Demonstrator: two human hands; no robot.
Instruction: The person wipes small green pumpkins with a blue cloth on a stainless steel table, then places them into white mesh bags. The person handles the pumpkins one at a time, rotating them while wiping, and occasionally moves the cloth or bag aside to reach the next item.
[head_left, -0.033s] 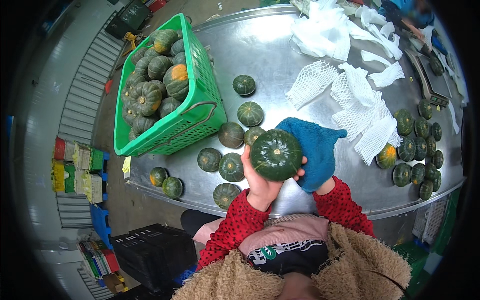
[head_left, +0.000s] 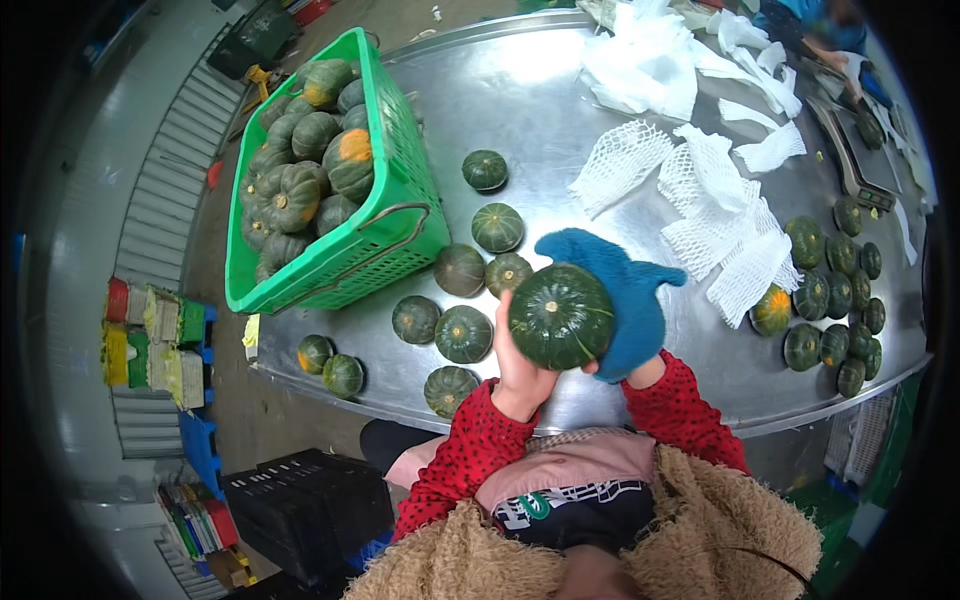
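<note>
A: Status?
B: L hand has fingers curled round the dk green squash, up off the counter. R hand is mostly behind the blue cloth; can't tell its fingers.
A: Step?
B: Wiping, prob.
A: Next move needs?
B: Firm L grip, cloth flush to skin, imo. Other squashes lie beyond, nr the green crate.

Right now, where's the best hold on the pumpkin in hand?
I'd probably cup the pumpkin by its rounded left side, from the left, as the left hand does: its stem faces the camera, and the blue cloth sits at its right.
</note>
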